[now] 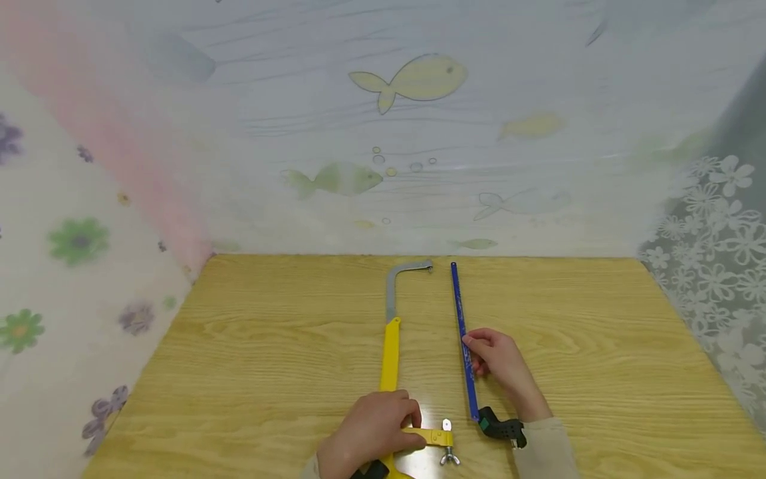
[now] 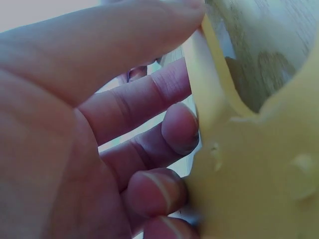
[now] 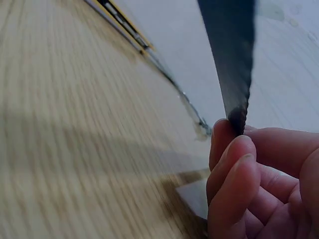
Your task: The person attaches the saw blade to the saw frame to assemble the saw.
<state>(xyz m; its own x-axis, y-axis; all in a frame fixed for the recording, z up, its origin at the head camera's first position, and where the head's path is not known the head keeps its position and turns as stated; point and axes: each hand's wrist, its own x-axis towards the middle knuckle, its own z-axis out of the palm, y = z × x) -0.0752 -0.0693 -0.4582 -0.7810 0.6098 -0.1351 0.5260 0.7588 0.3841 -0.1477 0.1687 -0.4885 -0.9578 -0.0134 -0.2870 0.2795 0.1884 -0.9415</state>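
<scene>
A hacksaw frame point(image 1: 390, 352) with a yellow body and a grey hooked front arm lies lengthwise on the table, without a blade between its ends. My left hand point(image 1: 374, 426) grips its yellow rear part. In the left wrist view, the thumb lies along an edge of the yellow frame point(image 2: 249, 169) and the other fingers curl against it. To the right, my right hand point(image 1: 503, 366) pinches a blue hacksaw blade point(image 1: 459, 306) between thumb and fingers. Fine teeth show along one edge of the blade point(image 3: 232, 55) in the right wrist view.
A wing nut point(image 1: 449, 457) and a small metal tab point(image 1: 447, 424) sit at the frame's yellow rear arm. The wood-grain table point(image 1: 257, 332) ends at a fish-patterned curtain point(image 1: 311, 120) behind. A flowered sheet point(image 1: 78, 279) hangs at left, white lace flowers point(image 1: 733, 246) at right.
</scene>
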